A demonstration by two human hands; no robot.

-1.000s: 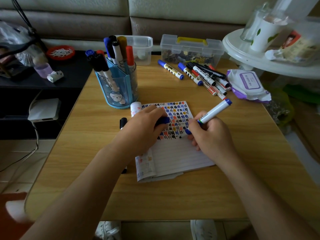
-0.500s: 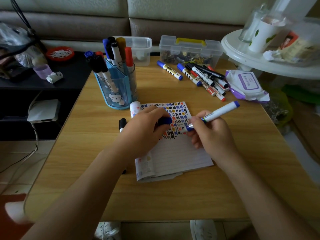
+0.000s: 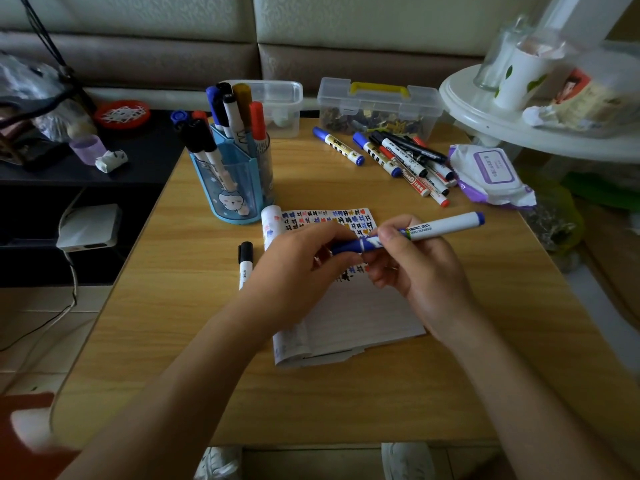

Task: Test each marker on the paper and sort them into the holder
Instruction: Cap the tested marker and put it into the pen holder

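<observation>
As we look down at the wooden table (image 3: 346, 403), our pad of paper (image 3: 356, 317) lies flat in the middle of it, with many little colored marks across its top part. Behind the paper, to the left, stands the blue holder (image 3: 232, 188), and several markers stand in it. Over to the right, well apart from the holder, a pile of markers (image 3: 398, 157) lies on the table, and we think those are waiting for their turn. One black marker (image 3: 245, 261) lies just beside the left edge of the paper.

Over the paper, our right hand (image 3: 426, 275) pinches the blue marker (image 3: 443, 226) near its front, with the back end pointing up and to the right. Our left hand (image 3: 298, 271) has its fingers curled round the blue cap (image 3: 346, 247), and the cap meets the front of the marker. We cannot tell if the cap is pushed all the way on.

We think the marker is light and stiff, of hard, smooth plastic, so it will not bend, but it can slip or roll. The white part is a good place to hold it. The cap is small, so we should pinch it by its sides and push straight. The holder is tall, so we should drop the marker in softly and not bump it.
</observation>
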